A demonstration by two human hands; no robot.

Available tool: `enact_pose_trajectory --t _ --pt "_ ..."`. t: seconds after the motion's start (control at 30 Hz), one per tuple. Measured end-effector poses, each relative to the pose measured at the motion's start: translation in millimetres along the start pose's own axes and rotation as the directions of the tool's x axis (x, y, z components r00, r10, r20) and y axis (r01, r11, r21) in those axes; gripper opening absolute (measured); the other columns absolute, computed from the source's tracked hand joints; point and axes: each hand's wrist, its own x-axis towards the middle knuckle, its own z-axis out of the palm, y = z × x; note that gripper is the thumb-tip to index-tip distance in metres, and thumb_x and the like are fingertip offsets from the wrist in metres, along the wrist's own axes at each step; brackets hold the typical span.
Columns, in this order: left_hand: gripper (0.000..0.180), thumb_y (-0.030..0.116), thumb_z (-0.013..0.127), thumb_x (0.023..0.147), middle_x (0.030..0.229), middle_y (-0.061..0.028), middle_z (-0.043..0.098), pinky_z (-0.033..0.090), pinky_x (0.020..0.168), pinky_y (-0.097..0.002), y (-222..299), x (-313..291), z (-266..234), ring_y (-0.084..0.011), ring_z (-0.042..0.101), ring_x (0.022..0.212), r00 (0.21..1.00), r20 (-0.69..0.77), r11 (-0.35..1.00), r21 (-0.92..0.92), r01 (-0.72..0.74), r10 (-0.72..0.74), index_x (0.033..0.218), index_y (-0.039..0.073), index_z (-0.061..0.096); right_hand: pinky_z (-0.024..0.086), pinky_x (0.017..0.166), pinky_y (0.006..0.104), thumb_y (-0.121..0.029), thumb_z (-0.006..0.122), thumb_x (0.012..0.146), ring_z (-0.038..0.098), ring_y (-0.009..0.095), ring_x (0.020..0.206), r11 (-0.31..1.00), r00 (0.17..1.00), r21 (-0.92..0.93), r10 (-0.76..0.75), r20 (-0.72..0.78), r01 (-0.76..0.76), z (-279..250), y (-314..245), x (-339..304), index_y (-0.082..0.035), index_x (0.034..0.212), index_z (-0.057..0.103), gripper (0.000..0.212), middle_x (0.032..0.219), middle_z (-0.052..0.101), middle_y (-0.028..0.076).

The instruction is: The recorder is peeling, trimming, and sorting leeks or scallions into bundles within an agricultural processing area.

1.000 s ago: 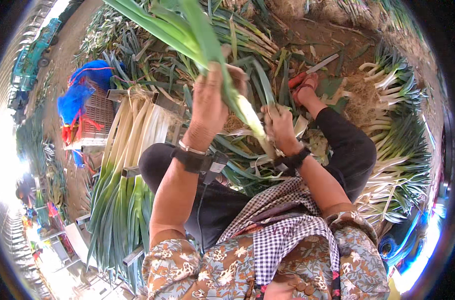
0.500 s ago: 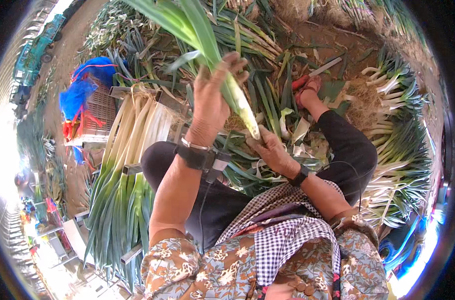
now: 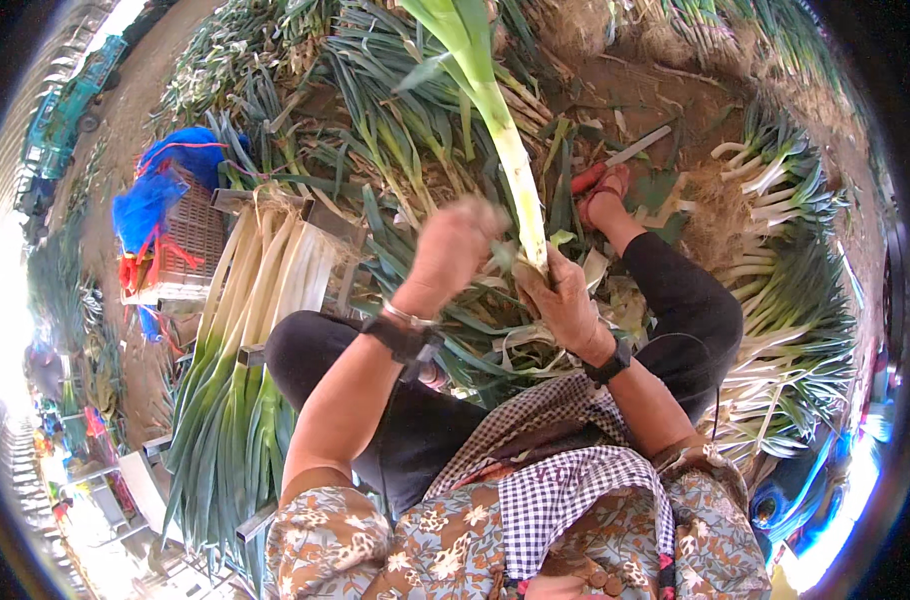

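A leek [image 3: 520, 170] stands nearly upright in front of me, its green leaves running out past the top edge. My right hand [image 3: 565, 305] grips its white root end, fingers wrapped round the base. Left of the shaft is my left hand [image 3: 458, 245], apart from it and smeared by motion. Its fingers look curled, but what they hold, if anything, cannot be made out. A faint green blur shows between that hand and the leek. Loose leaves and peelings [image 3: 520, 345] lie beneath both hands.
A metal rack [image 3: 325, 222] at my left holds a bundle of leeks [image 3: 260, 290]. Behind it stands a wicker basket [image 3: 190, 225] with blue netting [image 3: 155, 190]. Trimmed leeks [image 3: 785, 320] are piled at right. A red-handled knife [image 3: 637, 145] lies by my foot [image 3: 605, 195].
My left hand has come off the leek's shaft and moved down beside it. The leek has swung from leaning left to nearly upright, its base still in my right hand.
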Motion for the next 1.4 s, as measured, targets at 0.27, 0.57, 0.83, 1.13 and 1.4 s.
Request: enact_pose_trajectory --t 0.27,0.57,0.83,1.13,1.4 --pt "0.02 -0.001 0.07 0.079 0.082 -0.0004 0.055 0.049 0.066 -0.0221 60 -15 11 -0.0062 0.057 0.078 0.801 -0.583 0.89 -0.286 -0.356 0.133 0.092 0.001 0.056 0.044 0.053 0.0347 -0.014 0.064 0.088 0.057 0.026 0.057 0.952 0.968 -0.281 -0.176 -0.177 0.122 21 35 15 0.003 0.095 0.052 0.022 0.067 0.058 0.016" --pt "0.007 0.006 0.066 0.079 0.079 -0.0069 0.06 0.047 0.068 -0.0286 45 -26 7 -0.0173 0.059 0.076 0.863 0.108 0.868 -0.118 -0.482 0.493 0.078 0.002 0.06 0.047 0.061 0.0338 -0.018 0.059 0.092 0.06 0.021 0.066 0.952 0.964 -0.215 -0.244 -0.102 0.219 4 39 19 0.001 0.1 0.054 0.021 0.073 0.061 0.009" --pt "0.044 0.039 0.046 0.097 0.098 -0.0166 0.065 0.052 0.085 -0.0371 46 6 -42 -0.0247 0.066 0.089 0.962 -0.271 0.477 -0.844 -0.245 0.014 0.118 0.001 0.048 0.045 0.073 0.0279 -0.014 0.063 0.09 0.055 0.014 0.085 0.997 0.996 -0.04 -0.071 0.046 0.072 32 32 -7 0.001 0.111 0.053 0.028 0.097 0.056 0.008" --pt "0.039 0.021 0.056 0.089 0.12 -0.0162 0.06 0.041 0.098 -0.0323 35 -17 8 -0.0185 0.059 0.105 0.961 0.152 0.758 -0.647 -0.079 0.231 0.121 0.0 0.053 0.046 0.063 0.0315 -0.002 0.061 0.08 0.061 0.024 0.073 0.834 0.879 -0.278 -0.443 0.178 0.477 5 21 25 0.0 0.103 0.055 0.023 0.081 0.06 0.013" --pt "0.054 0.044 0.04 0.097 0.116 -0.0189 0.059 0.045 0.096 -0.0489 44 -4 -54 -0.033 0.059 0.104 0.961 -0.225 0.303 -0.915 -0.265 0.161 0.13 0.001 0.04 0.046 0.061 0.0314 -0.012 0.065 0.085 0.06 0.015 0.067 0.966 0.967 -0.155 -0.179 0.181 0.208 20 -2 17 0.0 0.101 0.053 0.023 0.075 0.062 0.013"
